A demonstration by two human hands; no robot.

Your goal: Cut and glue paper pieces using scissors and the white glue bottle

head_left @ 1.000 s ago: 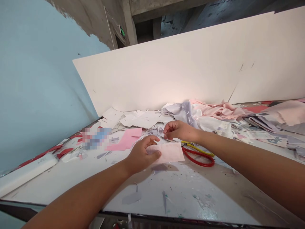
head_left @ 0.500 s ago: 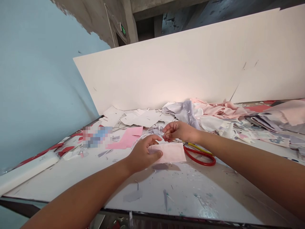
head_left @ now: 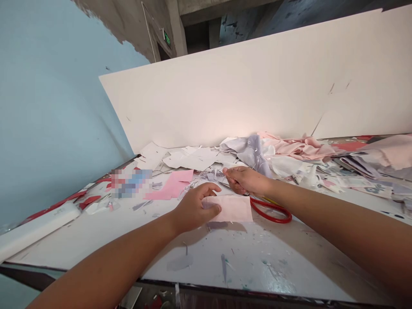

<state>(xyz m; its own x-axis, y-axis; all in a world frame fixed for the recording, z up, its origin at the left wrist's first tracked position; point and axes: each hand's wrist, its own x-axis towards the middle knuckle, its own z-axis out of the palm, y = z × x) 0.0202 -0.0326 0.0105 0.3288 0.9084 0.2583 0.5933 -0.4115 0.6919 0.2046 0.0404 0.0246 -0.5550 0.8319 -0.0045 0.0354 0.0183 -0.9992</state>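
My left hand (head_left: 197, 209) grips the left end of a small pale pink rectangular piece of cloth (head_left: 234, 209) between thumb and fingers, just above the table. Behind the cloth's far edge is my right hand (head_left: 242, 179), closed with thumb and fingertips pressed together. What it pinches, if anything, is too small to make out. Red-handled scissors (head_left: 277, 219) lie on the table below my right wrist; a bit of yellow shows on them, and their blades are hidden.
White paper scraps (head_left: 193, 159) and a pink sheet (head_left: 172, 185) lie behind my left hand. Crumpled pink fabric (head_left: 296, 148) and grey fabric (head_left: 254, 154) are heaped at the back, before an upright white board (head_left: 251, 86). A white roll (head_left: 38, 229) rests at left.
My right hand has tilted, its fingertips rising slightly away from the cloth's far edge. The cloth has dipped a little in my left hand, which stays nearly in place.
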